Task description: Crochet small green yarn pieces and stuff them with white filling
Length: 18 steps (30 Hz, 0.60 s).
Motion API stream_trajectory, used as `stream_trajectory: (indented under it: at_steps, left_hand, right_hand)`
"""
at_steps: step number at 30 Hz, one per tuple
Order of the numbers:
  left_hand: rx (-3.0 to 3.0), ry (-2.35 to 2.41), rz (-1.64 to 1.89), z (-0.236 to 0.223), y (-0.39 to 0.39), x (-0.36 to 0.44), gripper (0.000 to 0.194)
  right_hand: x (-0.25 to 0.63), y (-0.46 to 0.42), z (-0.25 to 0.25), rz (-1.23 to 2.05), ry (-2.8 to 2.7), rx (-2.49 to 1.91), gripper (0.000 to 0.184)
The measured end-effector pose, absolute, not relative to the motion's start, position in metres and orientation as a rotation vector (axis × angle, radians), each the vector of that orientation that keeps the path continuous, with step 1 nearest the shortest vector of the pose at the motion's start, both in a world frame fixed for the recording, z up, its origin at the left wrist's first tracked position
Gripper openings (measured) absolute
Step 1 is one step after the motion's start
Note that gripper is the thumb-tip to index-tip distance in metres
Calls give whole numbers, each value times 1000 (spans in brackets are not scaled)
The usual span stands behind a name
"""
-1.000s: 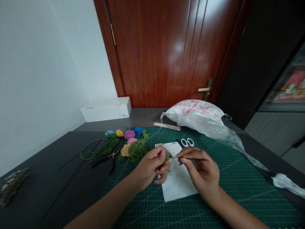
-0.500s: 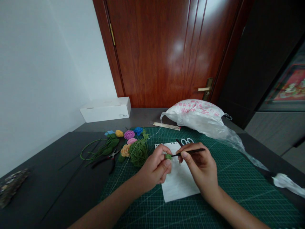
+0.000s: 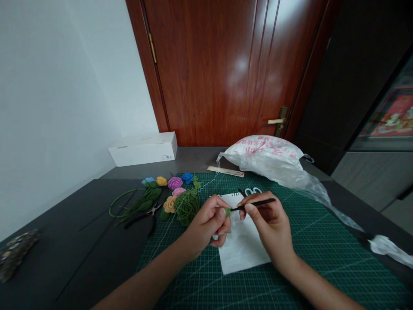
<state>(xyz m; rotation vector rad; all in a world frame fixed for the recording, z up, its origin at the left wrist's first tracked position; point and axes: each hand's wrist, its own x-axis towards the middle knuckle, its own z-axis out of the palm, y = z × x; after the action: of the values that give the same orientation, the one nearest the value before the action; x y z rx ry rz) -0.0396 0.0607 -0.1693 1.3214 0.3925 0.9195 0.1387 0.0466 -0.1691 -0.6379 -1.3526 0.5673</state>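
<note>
Between its thumb and fingers my left hand (image 3: pixel 211 219) pinches a small piece of green crochet (image 3: pixel 227 212). My right hand (image 3: pixel 266 219) grips a black-handled crochet hook (image 3: pixel 258 203) like a pen, its tip at the green piece. Both hands are above a white sheet of paper (image 3: pixel 243 249) with torn punched holes along its top. Just left of my left hand sits a tangled ball of green yarn (image 3: pixel 188 209). Crocheted flowers lie beside it, among them a purple rose (image 3: pixel 175 183) and an orange one (image 3: pixel 169 204).
A green cutting mat (image 3: pixel 322 254) covers much of the dark table. Pliers (image 3: pixel 150 217) lie left of the yarn, and white-handled scissors (image 3: pixel 253 190) behind my right hand. Farther back are a ruler (image 3: pixel 226 171), a white box (image 3: pixel 145 150) and a large plastic bag (image 3: pixel 267 153).
My left hand has turned slightly, its thumb higher and its lower fingers more spread, so less of the green crochet shows. The hook has shifted a little left.
</note>
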Motion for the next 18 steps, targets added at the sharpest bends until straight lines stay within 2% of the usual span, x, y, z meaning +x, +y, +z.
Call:
stream_trajectory:
  at_steps: [5, 13, 18]
  left_hand:
    - [1195, 435, 872, -162, 60, -41, 25]
    - [1059, 473, 915, -155, 60, -45, 23]
    - [1027, 465, 925, -155, 61, -44, 20]
  right_hand:
    - [144, 39, -164, 275, -1577, -498, 16]
    - [147, 36, -158, 374, -1290, -573, 10]
    - [142, 35, -163, 419, -1359, -584, 9]
